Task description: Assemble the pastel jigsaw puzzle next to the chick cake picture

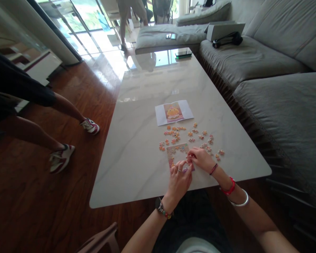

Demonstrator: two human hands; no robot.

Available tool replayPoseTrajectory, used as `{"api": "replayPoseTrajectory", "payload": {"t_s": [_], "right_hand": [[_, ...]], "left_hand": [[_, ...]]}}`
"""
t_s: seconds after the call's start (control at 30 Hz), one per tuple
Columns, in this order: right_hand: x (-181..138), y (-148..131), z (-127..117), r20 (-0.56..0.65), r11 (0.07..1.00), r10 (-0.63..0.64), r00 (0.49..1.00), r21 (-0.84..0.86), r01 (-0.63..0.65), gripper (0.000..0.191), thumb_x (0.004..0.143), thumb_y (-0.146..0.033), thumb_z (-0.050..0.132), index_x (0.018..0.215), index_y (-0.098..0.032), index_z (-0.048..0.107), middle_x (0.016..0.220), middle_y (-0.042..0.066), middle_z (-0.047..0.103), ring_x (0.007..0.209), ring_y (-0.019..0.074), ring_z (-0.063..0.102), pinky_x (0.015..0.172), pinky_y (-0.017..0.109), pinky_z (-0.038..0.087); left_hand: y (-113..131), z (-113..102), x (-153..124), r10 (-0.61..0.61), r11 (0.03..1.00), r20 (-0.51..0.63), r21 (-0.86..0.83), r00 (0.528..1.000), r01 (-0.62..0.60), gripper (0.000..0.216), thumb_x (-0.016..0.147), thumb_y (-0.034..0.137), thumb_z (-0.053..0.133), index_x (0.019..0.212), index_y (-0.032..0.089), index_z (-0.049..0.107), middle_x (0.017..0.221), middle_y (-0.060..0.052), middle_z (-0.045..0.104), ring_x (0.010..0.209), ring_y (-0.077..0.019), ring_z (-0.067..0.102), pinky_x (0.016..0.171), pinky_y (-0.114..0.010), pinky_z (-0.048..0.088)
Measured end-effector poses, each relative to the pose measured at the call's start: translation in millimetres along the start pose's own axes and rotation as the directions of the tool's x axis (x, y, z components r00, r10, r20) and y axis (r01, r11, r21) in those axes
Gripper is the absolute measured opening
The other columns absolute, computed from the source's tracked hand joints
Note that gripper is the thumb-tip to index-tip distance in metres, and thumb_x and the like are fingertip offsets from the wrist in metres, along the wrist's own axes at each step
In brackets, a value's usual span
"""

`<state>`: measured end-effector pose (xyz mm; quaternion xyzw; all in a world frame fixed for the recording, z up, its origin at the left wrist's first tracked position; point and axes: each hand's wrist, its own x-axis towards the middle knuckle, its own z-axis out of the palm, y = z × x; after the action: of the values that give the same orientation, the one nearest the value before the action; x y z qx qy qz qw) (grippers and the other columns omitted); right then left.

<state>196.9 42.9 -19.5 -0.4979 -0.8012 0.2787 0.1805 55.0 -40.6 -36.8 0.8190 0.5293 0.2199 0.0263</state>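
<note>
A jigsaw puzzle (170, 153) with its border joined and a bare middle lies flat near the table's front edge. My left hand (179, 179) rests over its lower edge, fingers apart and bent, tips touching the lower border. At the puzzle's right side, my right hand (202, 159) pinches what looks like a small puzzle piece, mostly hidden by the fingers. Loose puzzle pieces (175, 134) in orange, yellow and pink are scattered behind the puzzle, and more pieces (206, 147) lie beyond my right hand. Behind them is a creased paper sheet (160, 114) with a yellow cartoon picture.
The glossy white marble-patterned table (131, 147) has a dark device (183, 53) at its far end. A grey sofa (284, 102) runs along the right, holding a box (223, 31) and a black object (228, 39). A person's legs (68, 109) stand left; another person is at the back.
</note>
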Motion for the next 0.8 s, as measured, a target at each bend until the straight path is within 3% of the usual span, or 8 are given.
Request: {"api": "replayPoseTrajectory", "payload": {"t_s": [0.13,0.27,0.37,0.5,0.63,0.8], "right_hand": [[-18.4,-5.5,6.7,-0.046,0.998,-0.039,0.998,-0.055,0.036,0.016,0.077,-0.015,0.046,0.070,-0.017,0.060,0.074,0.003,0.056,0.070,0.0122,0.053,0.066,0.023,0.042],[-36.9,-8.0,12.3,-0.079,0.986,-0.088,0.993,-0.147,0.076,0.024,0.080,-0.016,0.041,0.097,-0.019,0.057,0.088,0.007,0.055,0.084,0.0164,0.051,0.074,0.028,0.043],[-41.4,-4.5,11.5,-0.068,0.986,-0.128,0.989,-0.119,0.120,0.032,0.081,-0.015,0.038,0.109,-0.019,0.051,0.094,0.007,0.054,0.088,0.0167,0.050,0.077,0.029,0.043],[-38.4,0.0,5.7,-0.103,0.993,-0.091,0.991,-0.079,0.083,0.028,0.082,-0.017,0.036,0.104,-0.019,0.054,0.089,0.006,0.053,0.081,0.0148,0.052,0.074,0.028,0.045],[-36.4,4.7,-3.0,-0.077,0.986,-0.132,0.988,-0.111,0.123,0.022,0.081,-0.019,0.040,0.092,-0.020,0.059,0.086,0.005,0.053,0.078,0.0142,0.052,0.073,0.028,0.044],[-26.6,23.6,-20.7,-0.253,0.987,-0.026,0.967,-0.159,-0.015,0.018,0.078,-0.018,0.045,0.091,-0.019,0.057,0.088,0.006,0.053,0.085,0.0166,0.051,0.077,0.030,0.042]], "left_hand": [[0.5,1.5,-0.3,-0.005,1.000,-0.031,0.010,1.000,0.006,0.031,0.077,0.020,0.047,0.106,0.026,0.052,0.116,-0.008,0.044,0.111,-0.0217,0.037,0.088,-0.037,0.034],[0.3,3.2,-0.3,0.005,1.000,-0.024,0.018,1.000,-0.004,0.034,0.076,0.020,0.048,0.109,0.027,0.050,0.120,-0.005,0.043,0.113,-0.0211,0.036,0.090,-0.037,0.032],[-0.3,3.8,-0.4,0.015,1.000,-0.012,0.008,1.000,-0.015,0.035,0.076,0.019,0.048,0.110,0.028,0.049,0.121,-0.003,0.045,0.114,-0.0209,0.036,0.091,-0.039,0.031],[-0.5,2.2,-0.3,0.011,1.000,-0.012,-0.002,1.000,-0.011,0.034,0.076,0.019,0.048,0.108,0.028,0.050,0.121,-0.003,0.045,0.114,-0.0213,0.035,0.092,-0.039,0.031],[0.1,-0.8,0.1,0.007,1.000,0.020,-0.010,1.000,-0.006,0.034,0.077,0.019,0.046,0.110,0.028,0.049,0.123,-0.002,0.044,0.115,-0.0211,0.034,0.091,-0.039,0.031],[1.2,-0.9,0.4,-0.005,1.000,0.023,0.004,1.000,0.005,0.035,0.077,0.019,0.046,0.111,0.028,0.048,0.121,-0.002,0.045,0.114,-0.0214,0.035,0.090,-0.039,0.032]]}}
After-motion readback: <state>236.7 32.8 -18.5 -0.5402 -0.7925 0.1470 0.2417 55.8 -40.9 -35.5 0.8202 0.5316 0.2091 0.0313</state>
